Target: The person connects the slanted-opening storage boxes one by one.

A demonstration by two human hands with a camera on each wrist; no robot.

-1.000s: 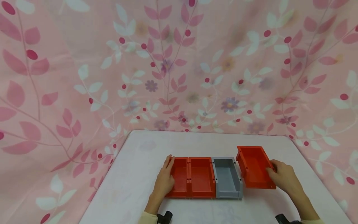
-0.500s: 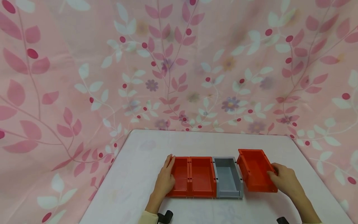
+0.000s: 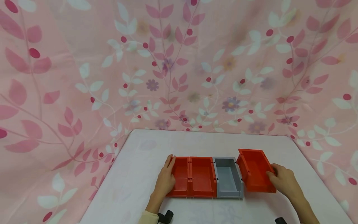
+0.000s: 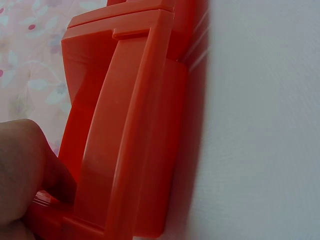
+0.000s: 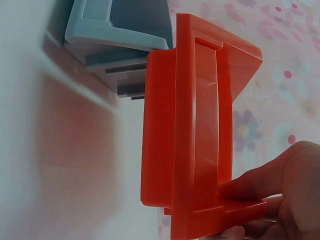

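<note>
Three bins stand side by side on the table: a left red bin [image 3: 180,175], a middle red bin [image 3: 202,174] and a grey bin [image 3: 227,177]. My left hand [image 3: 165,180] grips the outer wall of the left red bin, thumb inside it. At the right, my right hand [image 3: 285,180] pinches the right wall of another red bin [image 3: 255,171], thumb inside and fingers outside. This bin is tilted, its left edge close by the grey bin's right side. In the right wrist view the held red bin [image 5: 200,125] hangs above the table, near the grey bin [image 5: 120,35].
A white-covered table [image 3: 156,143] lies under the bins. Behind it hangs a pink cloth [image 3: 179,77] with leaves and flowers. Black straps with camera mounts [image 3: 165,217] sit at the wrists.
My right hand has lowered the held red bin slightly toward me, and its tilt has changed a little. The left hand and the three joined bins have stayed in place.
</note>
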